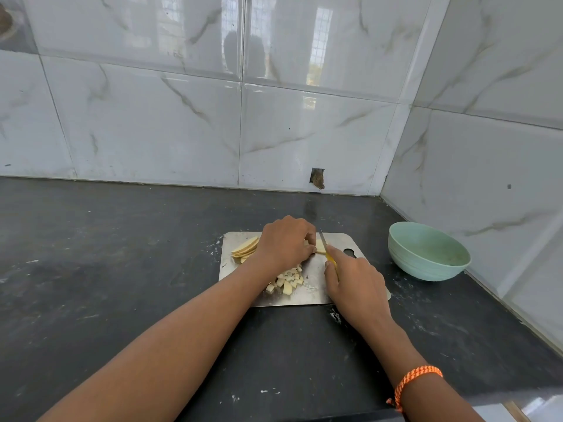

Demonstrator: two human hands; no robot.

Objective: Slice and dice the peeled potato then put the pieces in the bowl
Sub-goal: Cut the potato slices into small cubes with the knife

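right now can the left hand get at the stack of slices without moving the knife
Probably yes. The slices lie on the board right beside the left hand, on its far-left side, nothing between. The knife is on the hand's other side.

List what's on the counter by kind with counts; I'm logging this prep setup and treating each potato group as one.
Steel cutting board: 1
Yellow-handled knife: 1
Mint green bowl: 1
Stack of potato slices: 1
Pile of diced potato: 1
Potato piece being cut: 1
Total: 6
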